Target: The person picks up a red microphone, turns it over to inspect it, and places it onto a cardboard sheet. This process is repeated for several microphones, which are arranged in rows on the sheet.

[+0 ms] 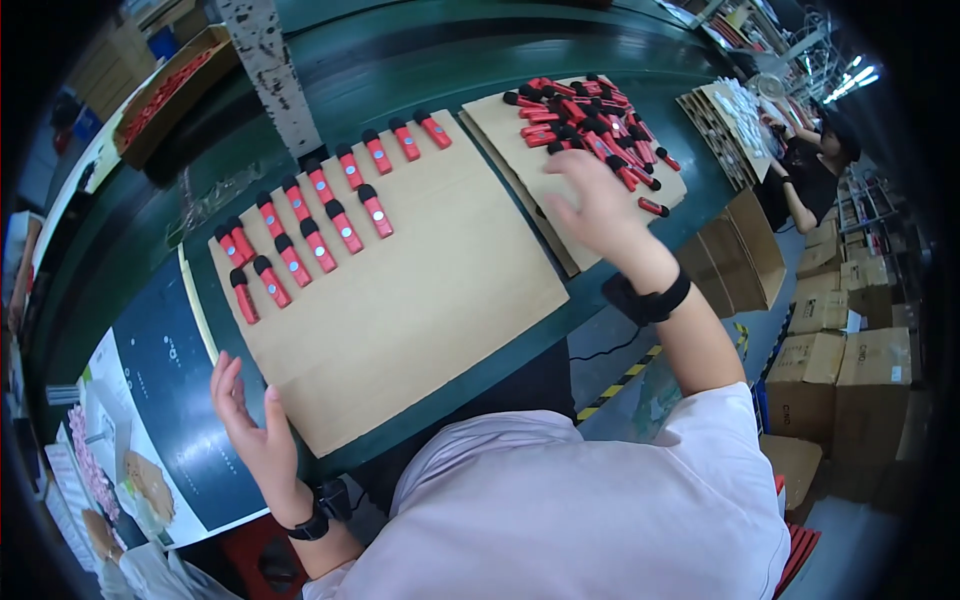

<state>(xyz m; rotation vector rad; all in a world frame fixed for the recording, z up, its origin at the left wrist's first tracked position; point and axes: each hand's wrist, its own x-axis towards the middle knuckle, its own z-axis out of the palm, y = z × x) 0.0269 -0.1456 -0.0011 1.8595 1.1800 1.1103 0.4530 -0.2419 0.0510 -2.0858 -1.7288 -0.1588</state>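
Hovering wide-fingered: right hand (600,208) by piled red-black pieces (604,143), left hand (262,440) at cardboard (420,310) edge; two rows (344,230) laid, pile remains.

Red, black-topped pieces (344,232): 2 slanting rows flat on cardboard sheet (430,310), black ends pointing away, several with pale round spots. More in jumbled pile (598,143) to right.

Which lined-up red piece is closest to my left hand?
The red piece at the left end of the shorter row; the others in both rows lie farther from your left hand.
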